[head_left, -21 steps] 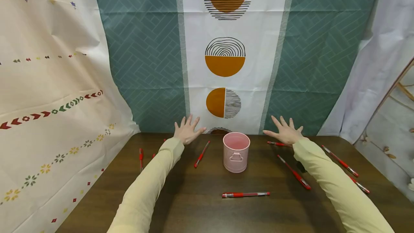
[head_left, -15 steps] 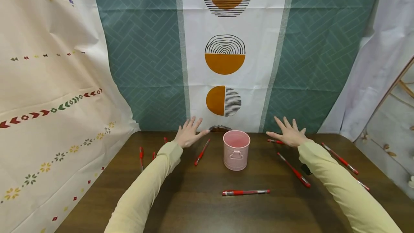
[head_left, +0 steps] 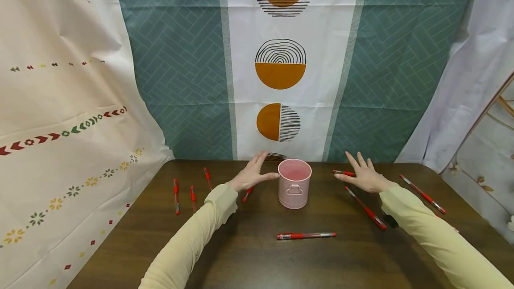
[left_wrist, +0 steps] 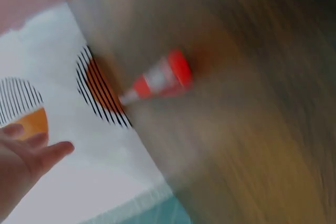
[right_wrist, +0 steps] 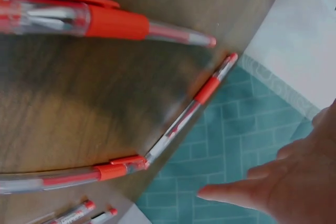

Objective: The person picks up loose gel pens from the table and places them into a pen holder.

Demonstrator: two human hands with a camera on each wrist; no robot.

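Observation:
A pink metal bucket [head_left: 294, 191] with a small side handle stands upright towards the back of the table. My left hand [head_left: 253, 175] is held with its fingers extended just left of the bucket; its thumb tip comes close to the rim, and whether it touches I cannot tell. Beneath that hand lies a red pen [head_left: 247, 194], partly covered and blurred in the left wrist view. To the right, my right hand [head_left: 365, 177] hovers with spread fingers, holding nothing. Near it lie a red pen [head_left: 366, 208] and another red pen [head_left: 343, 173], partly hidden behind the thumb.
A red pen [head_left: 306, 236] lies crosswise in front of the bucket. Several more lie left, among them a pen [head_left: 176, 196], and a pen [head_left: 423, 194] lies far right. The brown table [head_left: 249, 262] ends at a patterned cloth backdrop [head_left: 184, 79].
My left hand has moved right, towards the bucket, uncovering pens on the left. The right hand has come slightly down and right. The whole view has tilted a little.

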